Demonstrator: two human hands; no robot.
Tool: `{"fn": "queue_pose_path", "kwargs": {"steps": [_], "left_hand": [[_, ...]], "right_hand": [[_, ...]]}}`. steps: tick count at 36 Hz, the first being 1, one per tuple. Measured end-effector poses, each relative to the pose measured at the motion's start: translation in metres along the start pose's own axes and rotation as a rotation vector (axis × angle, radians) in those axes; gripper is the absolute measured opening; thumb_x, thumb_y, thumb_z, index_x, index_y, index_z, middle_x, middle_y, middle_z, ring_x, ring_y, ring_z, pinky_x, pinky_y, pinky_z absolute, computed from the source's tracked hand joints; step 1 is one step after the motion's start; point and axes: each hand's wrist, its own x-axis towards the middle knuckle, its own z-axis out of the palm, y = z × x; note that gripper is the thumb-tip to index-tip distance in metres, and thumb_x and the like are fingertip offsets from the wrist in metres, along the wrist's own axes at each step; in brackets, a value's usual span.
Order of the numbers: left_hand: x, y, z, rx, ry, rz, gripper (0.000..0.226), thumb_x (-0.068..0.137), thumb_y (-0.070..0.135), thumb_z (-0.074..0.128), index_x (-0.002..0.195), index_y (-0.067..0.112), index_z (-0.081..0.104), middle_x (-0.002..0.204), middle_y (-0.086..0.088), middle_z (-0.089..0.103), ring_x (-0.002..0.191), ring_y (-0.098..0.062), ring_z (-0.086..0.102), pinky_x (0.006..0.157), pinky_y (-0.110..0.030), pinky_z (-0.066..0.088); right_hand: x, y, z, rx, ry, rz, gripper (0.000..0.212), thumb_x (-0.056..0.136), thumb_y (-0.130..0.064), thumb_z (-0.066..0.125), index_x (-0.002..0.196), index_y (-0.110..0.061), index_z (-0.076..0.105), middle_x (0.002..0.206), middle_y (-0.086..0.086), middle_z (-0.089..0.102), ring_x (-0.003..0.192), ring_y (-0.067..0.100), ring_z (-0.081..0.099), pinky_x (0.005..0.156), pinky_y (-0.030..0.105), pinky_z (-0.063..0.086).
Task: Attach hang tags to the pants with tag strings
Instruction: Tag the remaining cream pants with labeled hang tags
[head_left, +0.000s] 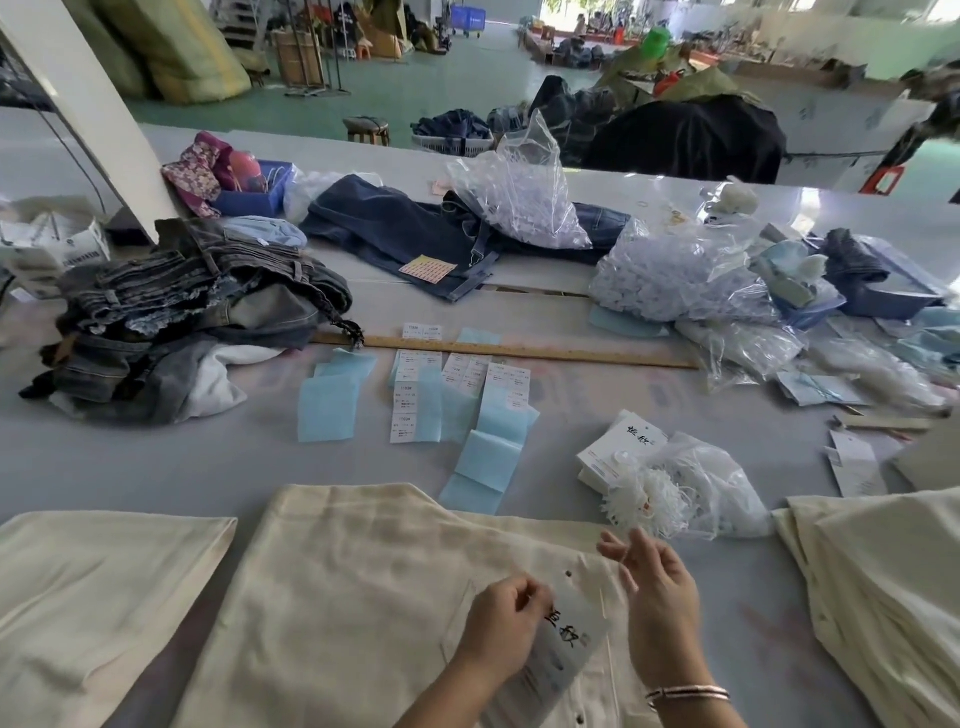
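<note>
Your left hand (501, 618) pinches the white hang tag (566, 631) by its left edge, holding it over the cream pants (363, 597) spread on the worktop (156, 467). The tag's long axis runs up and to the right, its punched hole (569, 573) at the upper end. Just right of that hole, your right hand (657, 587) pinches a thin tag string (626, 571); it is the nearer hand for threading, I judge.

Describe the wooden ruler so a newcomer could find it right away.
Start at the heap of dark jeans on the left of the grey table. From under its fringed edge the ruler runs right, just beyond the rows of white labels. It is the only long, thin, yellowish wooden strip among cloth, paper and plastic.
</note>
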Motion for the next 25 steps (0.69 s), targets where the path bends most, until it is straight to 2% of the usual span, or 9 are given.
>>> {"fn": "queue_pose_path", "kwargs": {"steps": [2,4,5,7,11,15,19,21,25], "left_hand": [[0.007,-0.002,0.015,0.047,-0.116,-0.020,0.022,0.095,0.030,0.057,0.073,0.032,0.059,0.072,0.015,0.061,0.073,-0.002,0.056,0.073,-0.016,0.043],[0.014,-0.002,0.029,0.104,-0.166,-0.037,0.013,0.094,0.030,0.056,0.094,0.027,0.068,0.092,0.009,0.068,0.088,-0.010,0.062,0.080,-0.018,0.045],[0.019,-0.001,0.033,0.144,-0.149,-0.045,0.018,0.094,0.029,0.055,0.105,0.023,0.068,0.103,0.005,0.069,0.094,-0.011,0.063,0.083,-0.018,0.045],[0.028,0.004,0.037,0.233,-0.100,-0.029,0.026,0.093,0.027,0.051,0.114,0.022,0.066,0.114,0.003,0.065,0.101,-0.010,0.061,0.086,-0.016,0.043],[0.049,0.013,0.039,0.392,-0.193,0.024,0.032,0.093,0.017,0.044,0.118,0.021,0.064,0.124,-0.001,0.063,0.114,-0.017,0.057,0.093,-0.022,0.044],[0.072,0.018,0.043,0.542,-0.202,0.067,0.031,0.095,0.017,0.042,0.117,0.020,0.063,0.125,-0.004,0.062,0.114,-0.022,0.057,0.094,-0.028,0.046],[0.095,0.026,0.051,0.694,-0.164,0.190,0.027,0.098,0.023,0.043,0.118,0.018,0.060,0.125,-0.004,0.054,0.112,-0.024,0.054,0.094,-0.036,0.046],[0.104,0.033,0.059,0.748,-0.170,0.268,0.030,0.099,0.022,0.041,0.122,0.018,0.058,0.128,-0.003,0.051,0.116,-0.023,0.049,0.096,-0.036,0.043],[0.119,0.048,0.076,0.827,-0.299,0.279,0.034,0.100,0.026,0.040,0.130,0.020,0.054,0.135,-0.005,0.052,0.122,-0.026,0.049,0.102,-0.039,0.039]], "right_hand": [[0.006,0.001,-0.014,0.081,0.035,0.045,0.019,0.093,-0.014,0.055,0.075,-0.008,0.055,0.052,0.003,0.058,0.063,0.016,0.069,0.067,0.025,0.056],[0.012,0.002,-0.029,0.091,0.078,0.106,0.016,0.092,-0.011,0.057,0.077,-0.008,0.058,0.046,-0.002,0.044,0.044,0.009,0.054,0.053,0.021,0.054],[0.016,0.004,-0.036,0.068,0.087,0.138,0.012,0.092,-0.010,0.058,0.081,-0.007,0.061,0.046,-0.004,0.040,0.040,0.007,0.046,0.050,0.020,0.052],[0.022,0.010,-0.050,0.003,0.089,0.200,0.008,0.090,-0.009,0.059,0.092,-0.006,0.066,0.050,-0.003,0.039,0.041,0.005,0.039,0.050,0.021,0.048],[0.034,0.020,-0.071,-0.003,0.104,0.346,0.015,0.090,-0.011,0.062,0.099,-0.001,0.067,0.059,0.002,0.039,0.044,0.011,0.040,0.051,0.025,0.043],[0.042,0.029,-0.079,-0.013,0.100,0.384,0.016,0.093,-0.007,0.055,0.099,-0.005,0.069,0.062,0.005,0.050,0.052,0.016,0.050,0.052,0.029,0.050],[0.041,0.035,-0.080,-0.072,0.093,0.343,0.019,0.094,0.001,0.050,0.101,0.000,0.067,0.065,0.013,0.062,0.051,0.018,0.060,0.049,0.025,0.054],[0.040,0.037,-0.080,-0.095,0.098,0.323,0.019,0.094,0.001,0.050,0.101,-0.002,0.068,0.071,0.016,0.068,0.054,0.017,0.063,0.051,0.025,0.055],[0.043,0.040,-0.075,-0.097,0.110,0.299,0.017,0.095,-0.003,0.051,0.103,-0.013,0.061,0.080,0.013,0.074,0.056,0.015,0.066,0.049,0.024,0.054]]}}
